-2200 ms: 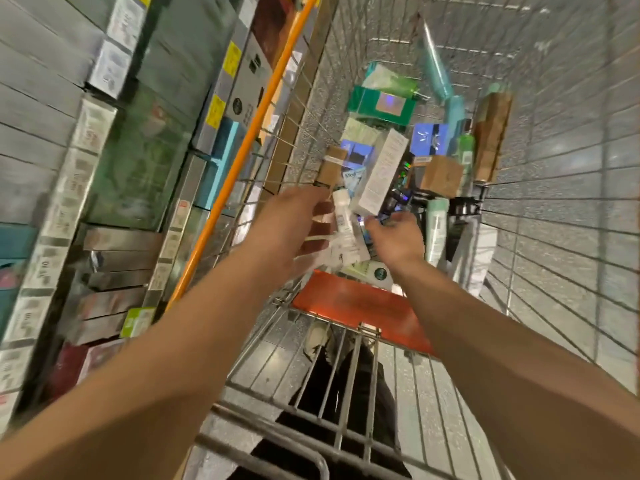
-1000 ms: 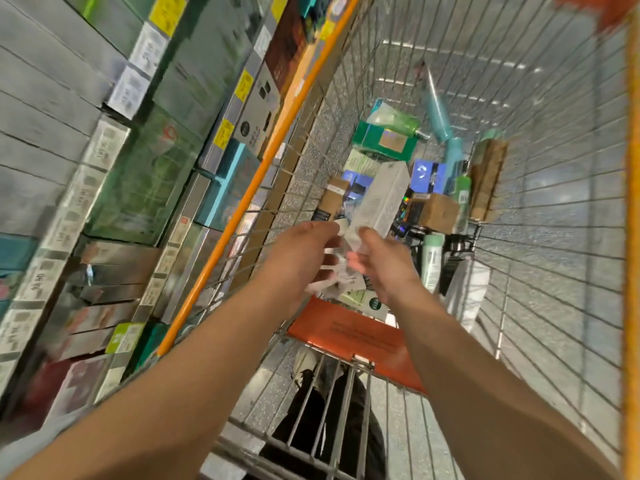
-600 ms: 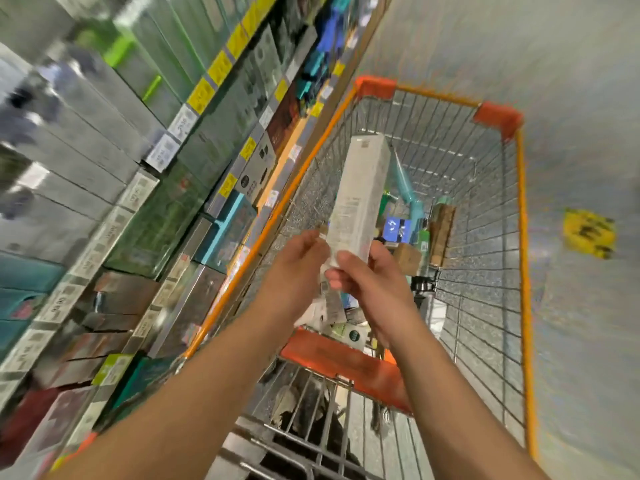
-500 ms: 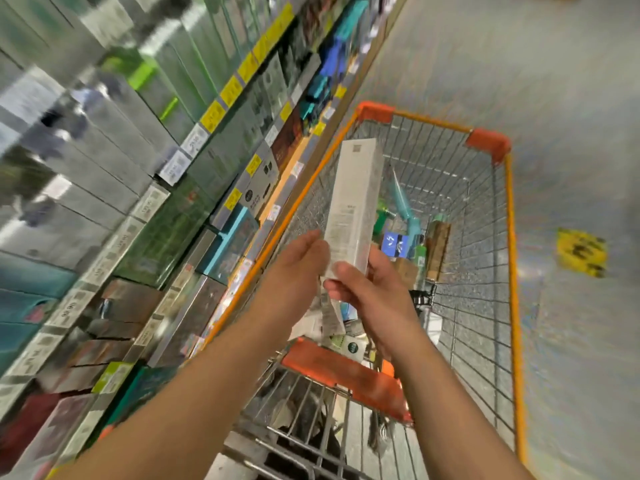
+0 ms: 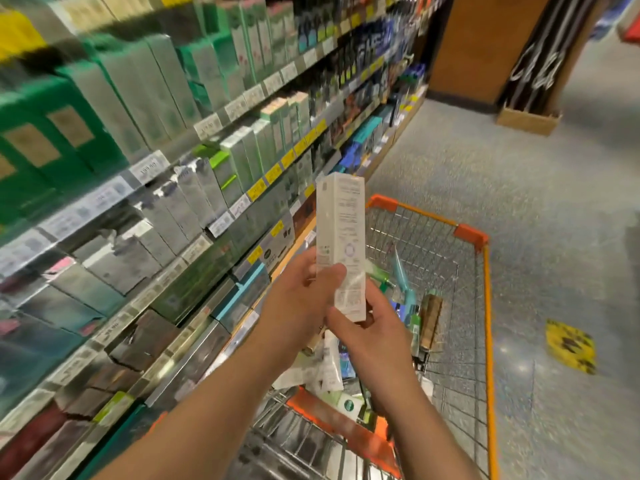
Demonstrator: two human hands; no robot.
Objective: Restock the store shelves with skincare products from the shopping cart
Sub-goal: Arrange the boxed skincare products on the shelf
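Fingers (image 5: 334, 271) of the left hand (image 5: 301, 299) curl round the lower part of a tall white box (image 5: 341, 244), the thumb pressed on its printed front, while the right hand (image 5: 374, 330) cups the box's bottom end from below, its fingers bent under and behind it. The box stands almost upright between the two hands, raised above the cart, with small print on its face too blurred to read.

At the far left the shelves (image 5: 145, 188) run away in tiers, packed with upright cartons in green, grey and pale tones. White and yellow price labels (image 5: 258, 188) line the shelf edges. Lower tiers hold darker boxes and a teal one; most of this is smeared by motion.

Right of the hands sits the wire shopping cart (image 5: 486, 306) with orange rim and corners, just beside the shelving. Inside it lie tubes, bottles and small boxes (image 5: 408, 306) heaped together, with a brown carton leaning near the right wall.

Further right, the speckled grey floor (image 5: 519, 188) carries a yellow sticker (image 5: 569, 344).
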